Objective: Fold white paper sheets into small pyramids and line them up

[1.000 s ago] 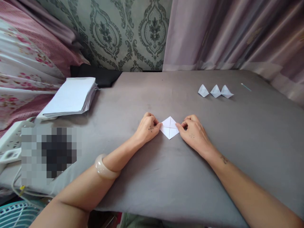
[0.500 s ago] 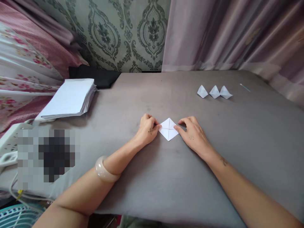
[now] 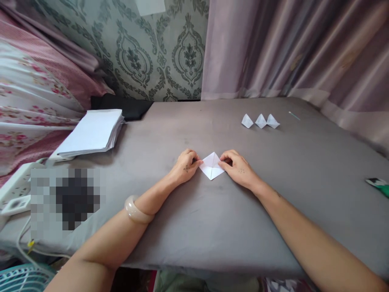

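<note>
A small white folded paper (image 3: 212, 167), diamond-shaped with creases meeting at its middle, is over the grey cloth near the table's middle. My left hand (image 3: 186, 165) pinches its left corner between thumb and fingers. At the right corner, my right hand (image 3: 237, 165) has its thumb on the paper and its fingers curled behind. The paper's upper flaps look slightly raised from the lower ones. A pale bangle (image 3: 136, 211) circles my left forearm.
Three folded paper pieces (image 3: 260, 121) stand in a row at the back right, with a thin stick (image 3: 294, 116) beyond them. A paper stack (image 3: 94, 130) lies at the left, near a white power strip (image 3: 18, 182). A green-edged object (image 3: 378, 185) lies far right.
My right hand has closed in on the paper's right corner. The paper, flat before, now has its upper part tilted up. The camera view has shifted somewhat.
</note>
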The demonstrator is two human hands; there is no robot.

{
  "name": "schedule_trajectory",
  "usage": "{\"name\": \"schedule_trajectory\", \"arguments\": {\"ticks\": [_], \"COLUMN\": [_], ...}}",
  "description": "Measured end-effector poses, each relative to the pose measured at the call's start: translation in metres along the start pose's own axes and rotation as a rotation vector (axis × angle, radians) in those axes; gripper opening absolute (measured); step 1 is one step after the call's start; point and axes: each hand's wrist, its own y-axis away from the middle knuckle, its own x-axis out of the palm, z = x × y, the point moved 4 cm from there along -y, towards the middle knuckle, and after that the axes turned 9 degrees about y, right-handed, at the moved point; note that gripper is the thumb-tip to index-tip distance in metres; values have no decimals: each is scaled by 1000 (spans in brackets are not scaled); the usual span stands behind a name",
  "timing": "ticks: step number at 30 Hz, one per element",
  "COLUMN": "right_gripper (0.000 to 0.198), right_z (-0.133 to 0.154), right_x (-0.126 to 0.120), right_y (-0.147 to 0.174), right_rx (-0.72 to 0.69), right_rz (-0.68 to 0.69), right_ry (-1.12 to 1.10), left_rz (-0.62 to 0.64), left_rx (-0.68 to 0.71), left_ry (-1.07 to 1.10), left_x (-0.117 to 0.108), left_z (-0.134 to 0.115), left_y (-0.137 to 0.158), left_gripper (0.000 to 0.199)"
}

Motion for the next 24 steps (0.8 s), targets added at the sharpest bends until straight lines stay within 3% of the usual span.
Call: {"name": "schedule_trajectory", "arguments": {"ticks": [5,11,19,24], "right_gripper": [13,35,38,37], "right_z": [8,15,22,25], "right_x": [-5,-7,-2,4], "right_y": [5,9,14,15], "right_rx": [54,222,192,129], "right_rz": [70,-12,-124,-65], "right_ry": [-294,-693,-738,-705], "left_rz": [42,-102,-67,-149], "left_rx": [-40,-109,-213,-261], "left_ry": [97,758,1048,1101], "left_x": [-4,-8,4,0], "left_z": [0,-8,-20,-21], "left_y": [1,3,12,14], "left_gripper": [18,36,34,27]}}
